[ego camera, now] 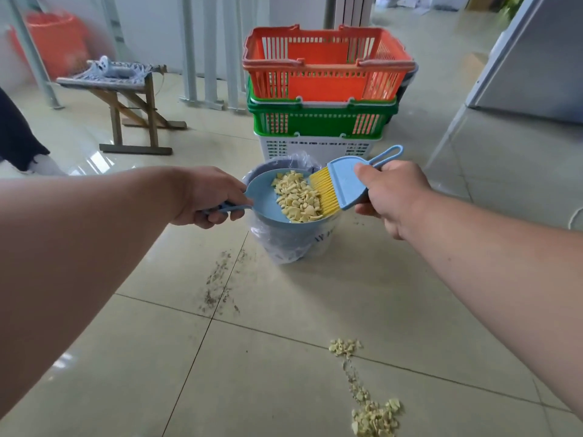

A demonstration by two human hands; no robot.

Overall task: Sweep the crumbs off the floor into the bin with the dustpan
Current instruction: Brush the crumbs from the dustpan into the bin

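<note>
My left hand (pixel 208 197) grips the handle of a light blue dustpan (pixel 263 201) held over the bin (pixel 291 238), a small bucket lined with a clear plastic bag. A heap of pale yellow crumbs (pixel 298 198) lies in the pan. My right hand (pixel 391 192) holds a blue hand brush (pixel 344 181); its yellow bristles touch the heap's right side. More yellow crumbs (pixel 375 417) lie on the tiled floor at the lower right, with a smaller cluster (pixel 344 346) above them. Fine dark grit (pixel 220 279) streaks the floor left of the bin.
Stacked orange, green and white shopping baskets (pixel 325 89) stand right behind the bin. A wooden folding stool (pixel 126 99) stands at the left, with a person's dark trouser leg (pixel 19 134) at the far left edge. A white appliance (pixel 536 58) stands at the right.
</note>
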